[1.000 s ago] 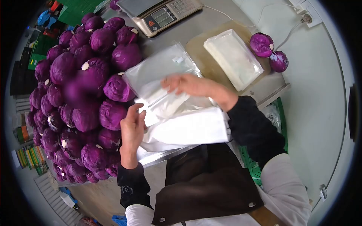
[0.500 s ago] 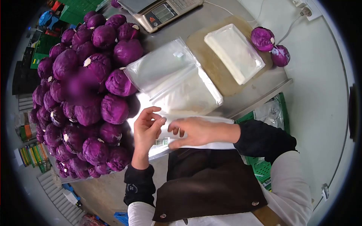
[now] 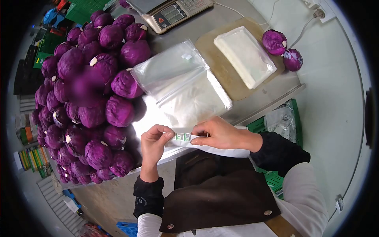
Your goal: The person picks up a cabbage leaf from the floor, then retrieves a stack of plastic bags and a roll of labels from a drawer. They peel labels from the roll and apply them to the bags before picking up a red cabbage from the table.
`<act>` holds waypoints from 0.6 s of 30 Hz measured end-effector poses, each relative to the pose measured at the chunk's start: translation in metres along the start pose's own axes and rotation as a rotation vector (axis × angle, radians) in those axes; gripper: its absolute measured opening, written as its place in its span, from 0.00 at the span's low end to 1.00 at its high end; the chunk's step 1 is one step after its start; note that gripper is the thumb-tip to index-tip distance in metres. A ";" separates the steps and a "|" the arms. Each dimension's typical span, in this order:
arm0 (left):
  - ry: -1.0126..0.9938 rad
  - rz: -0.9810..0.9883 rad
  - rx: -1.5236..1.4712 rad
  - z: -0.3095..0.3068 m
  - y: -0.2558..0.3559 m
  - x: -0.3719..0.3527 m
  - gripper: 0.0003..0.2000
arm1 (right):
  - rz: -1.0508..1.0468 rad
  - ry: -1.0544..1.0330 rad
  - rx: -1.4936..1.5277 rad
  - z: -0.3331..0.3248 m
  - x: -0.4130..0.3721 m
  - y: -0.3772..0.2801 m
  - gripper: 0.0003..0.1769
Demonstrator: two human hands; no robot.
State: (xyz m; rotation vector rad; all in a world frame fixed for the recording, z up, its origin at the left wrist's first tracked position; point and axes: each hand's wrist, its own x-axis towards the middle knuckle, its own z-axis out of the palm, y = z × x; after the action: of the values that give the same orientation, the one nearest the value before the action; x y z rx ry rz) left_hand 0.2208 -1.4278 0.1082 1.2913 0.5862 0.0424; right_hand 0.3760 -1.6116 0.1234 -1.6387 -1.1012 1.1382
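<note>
A white strip of labels (image 3: 227,151) with small green-printed labels (image 3: 183,136) runs along the table's front edge, passing beneath my right forearm. My left hand (image 3: 154,143) is closed in a pinch at the left end of the printed labels. On their other side, my right hand (image 3: 213,133) pinches the strip between thumb and fingers. Just beyond my hands lie clear plastic bags (image 3: 189,93), spread flat on the metal table (image 3: 152,112). To the left of my left hand rises a big pile of red cabbages (image 3: 119,111).
A digital scale (image 3: 173,14) stands at the back. Another stack of bags (image 3: 245,57) rests on a brownish board (image 3: 209,39), with two red cabbages (image 3: 274,42) beside it. Green crates (image 3: 256,126) sit below the table's right edge. A power cable (image 3: 304,29) hangs from the wall socket.
My right hand has turned and closed on the label strip, and my left fingers have closed in a pinch too. The printed labels have risen and shifted right, between both hands.
</note>
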 end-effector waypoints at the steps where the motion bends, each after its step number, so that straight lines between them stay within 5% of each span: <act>1: 0.029 0.044 0.064 0.004 0.001 -0.002 0.05 | -0.002 -0.004 -0.001 -0.002 -0.002 -0.003 0.13; 10: 0.052 0.085 0.005 0.036 0.009 -0.010 0.06 | -0.018 0.086 0.140 -0.010 -0.017 0.000 0.16; 13: 0.010 0.052 0.052 0.039 0.008 -0.015 0.08 | -0.052 -0.061 -0.015 -0.016 -0.015 -0.001 0.18; 15: 0.053 0.037 0.043 0.045 0.008 -0.018 0.08 | -0.171 0.146 0.015 -0.012 -0.008 -0.006 0.18; 18: 0.022 0.050 0.096 0.051 0.012 -0.021 0.07 | -0.177 0.166 -0.069 -0.009 -0.001 -0.017 0.15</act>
State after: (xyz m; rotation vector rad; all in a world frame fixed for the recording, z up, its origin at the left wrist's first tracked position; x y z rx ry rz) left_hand 0.2284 -1.4772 0.1348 1.4004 0.5806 0.0711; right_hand 0.3812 -1.6088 0.1418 -1.6218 -1.1628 0.8438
